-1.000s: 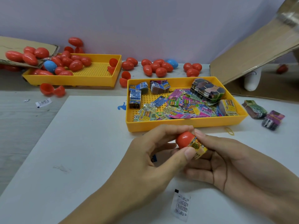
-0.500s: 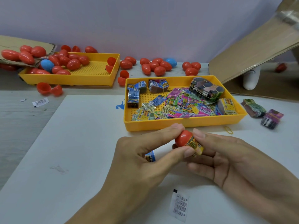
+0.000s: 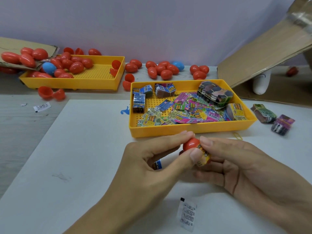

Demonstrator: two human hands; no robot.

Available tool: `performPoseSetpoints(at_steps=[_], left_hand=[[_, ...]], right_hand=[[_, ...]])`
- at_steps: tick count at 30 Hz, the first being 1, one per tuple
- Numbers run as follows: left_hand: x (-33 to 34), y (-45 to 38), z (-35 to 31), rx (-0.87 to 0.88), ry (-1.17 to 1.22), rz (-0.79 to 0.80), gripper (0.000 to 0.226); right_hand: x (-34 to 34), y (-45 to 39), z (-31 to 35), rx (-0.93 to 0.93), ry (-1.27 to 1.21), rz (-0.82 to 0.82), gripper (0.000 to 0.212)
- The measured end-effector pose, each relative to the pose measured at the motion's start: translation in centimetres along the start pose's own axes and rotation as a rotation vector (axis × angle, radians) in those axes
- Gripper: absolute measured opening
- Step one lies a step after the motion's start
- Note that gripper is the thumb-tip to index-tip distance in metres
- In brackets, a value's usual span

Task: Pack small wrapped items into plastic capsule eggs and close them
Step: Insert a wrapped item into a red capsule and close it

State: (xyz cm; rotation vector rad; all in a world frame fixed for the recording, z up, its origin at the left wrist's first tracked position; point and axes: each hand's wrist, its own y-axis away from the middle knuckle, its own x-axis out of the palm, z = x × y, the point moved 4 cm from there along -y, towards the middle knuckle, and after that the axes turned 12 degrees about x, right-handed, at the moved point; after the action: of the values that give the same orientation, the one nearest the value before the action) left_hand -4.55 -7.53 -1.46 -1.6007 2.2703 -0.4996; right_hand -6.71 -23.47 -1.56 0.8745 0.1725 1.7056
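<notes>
We bring both hands together low in the head view, forearms entering from the bottom edge. Our left hand (image 3: pixel 152 159) pinches with thumb and forefinger, remaining fingers curled under. Our right hand (image 3: pixel 239 166) lies palm-up beside it, thumb pressing inward, fingers loosely curled and touching the left thumb.

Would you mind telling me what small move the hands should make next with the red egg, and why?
Probably push the yellow wrapped item fully into the red egg half: it sticks out of the half, pinched between left hand and right hand, so the egg cannot close yet.
</notes>
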Motion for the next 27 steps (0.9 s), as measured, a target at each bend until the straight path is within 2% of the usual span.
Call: performPoseSetpoints(at_steps=[4,10,13,16,21,27], left_hand=[[-0.17,-0.07,0.18,-0.003,0.056,-0.024,0.033],[-0.11,-0.32,0.65,-0.044,0.158,0.034,0.034],[-0.06,-0.34,0.79,-0.067,0.185,0.072,0.034],[0.02,-0.41,0.62,-0.052,0.162,0.068,0.032],[-0.03,-0.45,0.20,-0.012,0.154,-0.006,0.033],[-0.23,-0.25,-0.08,0.068,0.059,-0.045,0.033]], right_hand=[[0.23,0.01,-0.09,0.007,-0.015,0.012,0.041],[-0.11,0.13,-0.08,0.027,-0.005,-0.011,0.034],[-0.18,0.08,-0.13,0.030,0.002,-0.023,0.040],[-0.06,0.04,-0.13,0.025,-0.007,-0.012,0.043],[0.29,0.06,-0.09,0.016,-0.056,0.037,0.037],[0.21,0.07,-0.09,0.027,-0.044,0.021,0.041]])
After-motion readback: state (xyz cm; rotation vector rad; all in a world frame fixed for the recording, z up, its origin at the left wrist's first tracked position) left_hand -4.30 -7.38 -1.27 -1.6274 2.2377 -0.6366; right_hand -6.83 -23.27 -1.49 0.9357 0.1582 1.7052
